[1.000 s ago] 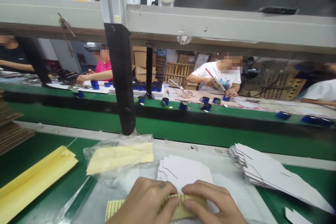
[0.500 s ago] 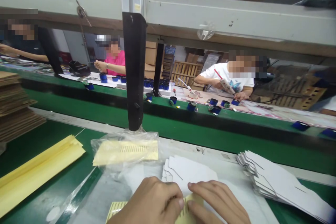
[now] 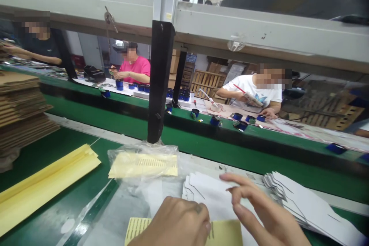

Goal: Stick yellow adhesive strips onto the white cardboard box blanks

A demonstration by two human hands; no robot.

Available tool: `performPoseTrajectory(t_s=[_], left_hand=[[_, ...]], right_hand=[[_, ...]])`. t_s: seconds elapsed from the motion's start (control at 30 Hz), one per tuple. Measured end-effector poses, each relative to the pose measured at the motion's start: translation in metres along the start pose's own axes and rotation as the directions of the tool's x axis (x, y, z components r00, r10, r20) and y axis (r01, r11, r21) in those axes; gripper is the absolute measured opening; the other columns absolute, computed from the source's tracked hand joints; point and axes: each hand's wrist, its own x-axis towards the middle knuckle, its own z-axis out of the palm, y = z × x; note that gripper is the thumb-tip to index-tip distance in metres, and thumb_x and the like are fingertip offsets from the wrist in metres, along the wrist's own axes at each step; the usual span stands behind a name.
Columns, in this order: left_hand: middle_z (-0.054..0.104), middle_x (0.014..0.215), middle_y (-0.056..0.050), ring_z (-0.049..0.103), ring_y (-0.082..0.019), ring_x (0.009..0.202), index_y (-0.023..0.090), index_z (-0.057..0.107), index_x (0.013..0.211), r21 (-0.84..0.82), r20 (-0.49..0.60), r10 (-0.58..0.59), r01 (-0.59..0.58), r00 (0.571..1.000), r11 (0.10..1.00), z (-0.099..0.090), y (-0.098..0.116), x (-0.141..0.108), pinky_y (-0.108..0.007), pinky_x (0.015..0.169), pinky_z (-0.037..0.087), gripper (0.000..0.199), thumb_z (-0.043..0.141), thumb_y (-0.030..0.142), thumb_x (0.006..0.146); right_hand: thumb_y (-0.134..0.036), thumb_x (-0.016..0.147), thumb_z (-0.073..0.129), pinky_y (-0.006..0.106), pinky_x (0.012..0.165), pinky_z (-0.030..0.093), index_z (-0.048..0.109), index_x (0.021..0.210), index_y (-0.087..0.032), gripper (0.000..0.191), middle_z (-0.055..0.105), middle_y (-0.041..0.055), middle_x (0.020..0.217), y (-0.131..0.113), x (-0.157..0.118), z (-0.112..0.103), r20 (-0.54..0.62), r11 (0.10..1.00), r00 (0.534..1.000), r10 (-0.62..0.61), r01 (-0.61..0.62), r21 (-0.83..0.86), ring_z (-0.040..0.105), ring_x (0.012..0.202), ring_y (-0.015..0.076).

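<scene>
A yellow slotted sheet lies at the bottom centre, partly covered by my left hand. The fingers of that hand are curled and pressed together on the sheet; what they pinch is hidden beneath them. My right hand is raised just right of the sheet, fingers apart, with nothing in it. Behind both hands lies a stack of white cut card pieces. A plastic bag with yellow slotted sheets rests further back, left of the white stack.
Folded yellow sheets and stacked brown cardboard are at left. More white card pieces lie at right. A black post rises behind the bag. Across the green belt, with blue parts on it, people work.
My right hand has lifted off the yellow sheet and moved right, its fingers spreading. My left hand stays on the sheet, fingers more curled. The view has shifted slightly.
</scene>
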Motion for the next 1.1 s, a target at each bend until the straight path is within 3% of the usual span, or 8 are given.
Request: performPoseTrajectory(t_s=[0.07, 0.13, 0.23, 0.37, 0.53, 0.63, 0.73, 1.1], left_hand=[[0.067, 0.068, 0.003, 0.065, -0.018, 0.059, 0.019, 0.059, 0.072, 0.173, -0.19, 0.19, -0.158, 0.963, 0.972, 0.017, -0.002, -0.002, -0.027, 0.05, 0.045, 0.012, 0.056, 0.009, 0.078], [0.067, 0.069, -0.001, 0.065, -0.02, 0.063, 0.018, 0.057, 0.071, 0.323, -0.338, 0.344, -0.235, 0.876, 0.917, 0.039, -0.004, -0.003, -0.03, 0.054, 0.051, 0.013, 0.053, 0.007, 0.076], [0.075, 0.09, -0.008, 0.071, -0.019, 0.086, 0.015, 0.062, 0.087, 0.337, -0.526, 0.387, -0.232, 0.757, 0.913, 0.075, -0.009, -0.001, -0.027, 0.08, 0.058, 0.018, 0.045, 0.012, 0.089], [0.077, 0.08, -0.005, 0.073, -0.015, 0.076, 0.012, 0.065, 0.093, 0.359, -0.698, 0.363, -0.136, 0.617, 0.923, 0.114, -0.012, 0.003, -0.022, 0.082, 0.057, 0.032, 0.035, 0.02, 0.1], [0.076, 0.08, -0.003, 0.074, -0.016, 0.082, 0.01, 0.065, 0.093, 0.405, -0.65, 0.391, -0.138, 0.651, 0.904, 0.126, -0.011, 0.003, -0.026, 0.087, 0.057, 0.034, 0.034, 0.017, 0.102], [0.076, 0.077, -0.003, 0.073, -0.015, 0.08, 0.01, 0.066, 0.089, 0.426, -0.67, 0.411, -0.133, 0.619, 0.895, 0.123, -0.01, 0.004, -0.025, 0.086, 0.057, 0.038, 0.031, 0.019, 0.103], [0.075, 0.076, -0.002, 0.073, -0.015, 0.077, 0.011, 0.065, 0.087, 0.419, -0.691, 0.401, -0.119, 0.602, 0.9, 0.121, -0.01, 0.006, -0.025, 0.083, 0.057, 0.039, 0.032, 0.019, 0.103], [0.077, 0.081, -0.002, 0.074, -0.014, 0.081, 0.011, 0.065, 0.092, 0.417, -0.636, 0.389, -0.127, 0.666, 0.9, 0.123, -0.013, 0.003, -0.022, 0.088, 0.056, 0.037, 0.031, 0.02, 0.104]], right_hand=[[-0.049, 0.095, 0.046, 0.04, 0.11, 0.039, 0.059, 0.087, -0.026, 0.028, 0.051, 0.0074, 0.143, 0.001, 0.024, -0.004, 0.125, 0.993, 0.986, 0.111, -0.107, -0.041, 0.047, 0.134, 0.0261], [-0.045, 0.093, 0.044, 0.044, 0.11, 0.037, 0.057, 0.087, -0.024, 0.026, 0.051, 0.011, 0.14, 0.004, 0.048, -0.003, 0.258, 0.984, 0.949, 0.18, -0.171, -0.057, 0.047, 0.133, 0.0278], [-0.037, 0.087, 0.046, 0.041, 0.101, 0.043, 0.055, 0.085, -0.021, 0.018, 0.06, 0.0121, 0.126, 0.01, 0.075, 0.004, 0.446, 0.975, 0.867, 0.223, -0.209, -0.081, 0.056, 0.117, 0.0268], [-0.025, 0.078, 0.051, 0.038, 0.097, 0.043, 0.059, 0.08, -0.019, 0.011, 0.065, 0.0091, 0.116, 0.008, 0.093, 0.011, 0.57, 0.97, 0.785, 0.243, -0.209, -0.126, 0.057, 0.109, 0.0256], [-0.011, 0.069, 0.049, 0.033, 0.086, 0.042, 0.057, 0.071, -0.019, 0.011, 0.066, 0.0044, 0.092, -0.001, 0.109, 0.012, 0.661, 0.961, 0.698, 0.276, -0.196, -0.194, 0.058, 0.093, 0.0213], [-0.009, 0.069, 0.05, 0.031, 0.079, 0.041, 0.056, 0.07, -0.019, 0.012, 0.065, 0.0031, 0.087, -0.005, 0.114, 0.013, 0.667, 0.949, 0.676, 0.314, -0.203, -0.242, 0.056, 0.087, 0.0196], [-0.009, 0.07, 0.05, 0.03, 0.077, 0.04, 0.057, 0.071, -0.019, 0.012, 0.065, 0.0027, 0.086, -0.006, 0.115, 0.016, 0.653, 0.938, 0.676, 0.342, -0.207, -0.277, 0.056, 0.085, 0.0187], [-0.011, 0.069, 0.056, 0.029, 0.075, 0.043, 0.063, 0.072, -0.018, 0.01, 0.068, 0.0027, 0.082, 0.005, 0.107, 0.022, 0.572, 0.936, 0.744, 0.346, -0.233, -0.263, 0.059, 0.082, 0.0184]])
